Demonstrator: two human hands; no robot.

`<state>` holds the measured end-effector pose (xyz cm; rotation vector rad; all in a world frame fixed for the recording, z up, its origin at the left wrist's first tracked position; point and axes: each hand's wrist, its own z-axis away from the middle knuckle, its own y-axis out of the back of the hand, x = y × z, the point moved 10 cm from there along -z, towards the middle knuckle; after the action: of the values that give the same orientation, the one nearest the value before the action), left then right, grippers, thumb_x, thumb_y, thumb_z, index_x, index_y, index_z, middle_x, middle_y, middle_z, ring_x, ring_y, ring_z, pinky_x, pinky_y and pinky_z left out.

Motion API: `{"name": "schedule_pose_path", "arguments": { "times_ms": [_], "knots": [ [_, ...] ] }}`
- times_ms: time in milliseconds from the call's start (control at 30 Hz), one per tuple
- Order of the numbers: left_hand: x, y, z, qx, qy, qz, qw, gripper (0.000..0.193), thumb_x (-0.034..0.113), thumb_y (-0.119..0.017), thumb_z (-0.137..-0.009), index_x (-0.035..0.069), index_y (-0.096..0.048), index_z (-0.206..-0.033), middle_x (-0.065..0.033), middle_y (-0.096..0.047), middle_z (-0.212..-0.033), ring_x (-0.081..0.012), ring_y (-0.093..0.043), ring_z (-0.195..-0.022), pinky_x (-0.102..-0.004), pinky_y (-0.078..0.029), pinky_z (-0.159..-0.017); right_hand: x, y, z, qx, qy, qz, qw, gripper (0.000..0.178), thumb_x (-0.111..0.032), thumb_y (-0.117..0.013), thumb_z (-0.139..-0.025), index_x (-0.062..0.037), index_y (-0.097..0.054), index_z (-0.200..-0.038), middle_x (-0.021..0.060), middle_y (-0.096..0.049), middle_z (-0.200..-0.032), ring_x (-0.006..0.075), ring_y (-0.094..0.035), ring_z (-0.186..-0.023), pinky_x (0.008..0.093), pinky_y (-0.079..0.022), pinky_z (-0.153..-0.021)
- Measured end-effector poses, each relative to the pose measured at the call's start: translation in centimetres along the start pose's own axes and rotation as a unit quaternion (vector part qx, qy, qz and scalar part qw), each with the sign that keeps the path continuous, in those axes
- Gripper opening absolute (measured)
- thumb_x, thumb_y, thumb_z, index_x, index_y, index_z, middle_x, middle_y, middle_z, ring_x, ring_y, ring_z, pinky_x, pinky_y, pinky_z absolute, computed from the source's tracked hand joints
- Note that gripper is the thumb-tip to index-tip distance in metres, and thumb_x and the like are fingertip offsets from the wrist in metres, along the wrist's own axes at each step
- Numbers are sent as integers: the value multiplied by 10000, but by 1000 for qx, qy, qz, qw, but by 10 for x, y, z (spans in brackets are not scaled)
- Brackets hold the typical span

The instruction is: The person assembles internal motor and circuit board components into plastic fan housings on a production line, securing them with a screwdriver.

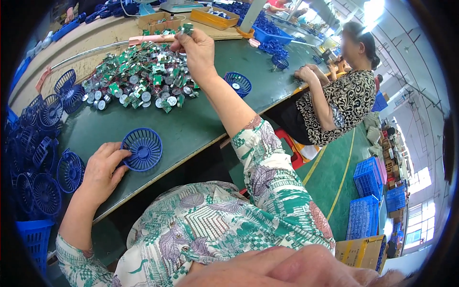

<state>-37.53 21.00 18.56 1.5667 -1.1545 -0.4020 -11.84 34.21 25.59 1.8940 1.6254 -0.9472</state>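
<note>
My left hand [103, 165] pinches the rim of a round blue plastic fan cage [148, 160], which lies on the green tabletop near its front edge. Raised over the far side of the table, my right hand [198, 52] grips a small green circuit board [186, 29] between thumb and fingers. Below and left of that hand spreads a big heap of circuit boards with silver motors [143, 79] and thin wires. Another blue fan cage [237, 85] sits right of the heap, a motor visible inside it.
Blue fan cages [45, 191] are piled along the table's left end above a blue crate [33, 241]. Cardboard boxes [215, 18] stand at the back. A co-worker [339, 91] sits at right, working at the same table. Blue crates [362, 217] rest on the floor behind.
</note>
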Motion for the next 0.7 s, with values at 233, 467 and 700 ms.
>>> {"name": "schedule_pose_path", "arguments": {
  "times_ms": [233,467,700],
  "knots": [
    [14,-1,-3,-23,-41,31,998,319,-10,-704,-695,39,-631,-1001,-166,-619,-1084,-348,-593,-1009,-420,-501,-852,41,0,20,-17,-137,-69,988,137,-172,-615,-951,-42,-637,-914,5,-578,-669,110,-569,-545,246,-487,-499],
    [12,0,0,-20,-41,32,998,307,-6,-708,-698,38,-637,-994,-159,-623,-1058,-344,-596,-996,-418,-502,-843,-23,12,4,49,17,-119,992,200,-203,-600,-966,-5,-617,-943,-6,-515,-670,77,-501,-570,245,-527,-544],
    [14,-5,1,-22,-82,46,995,270,62,-705,-750,49,-628,-1009,-146,-619,-1034,-333,-591,-959,-415,-501,-813,1,12,18,58,-95,7,994,112,-134,-612,-944,-27,-637,-923,-16,-526,-664,71,-474,-575,220,-386,-511]
  ]
}}
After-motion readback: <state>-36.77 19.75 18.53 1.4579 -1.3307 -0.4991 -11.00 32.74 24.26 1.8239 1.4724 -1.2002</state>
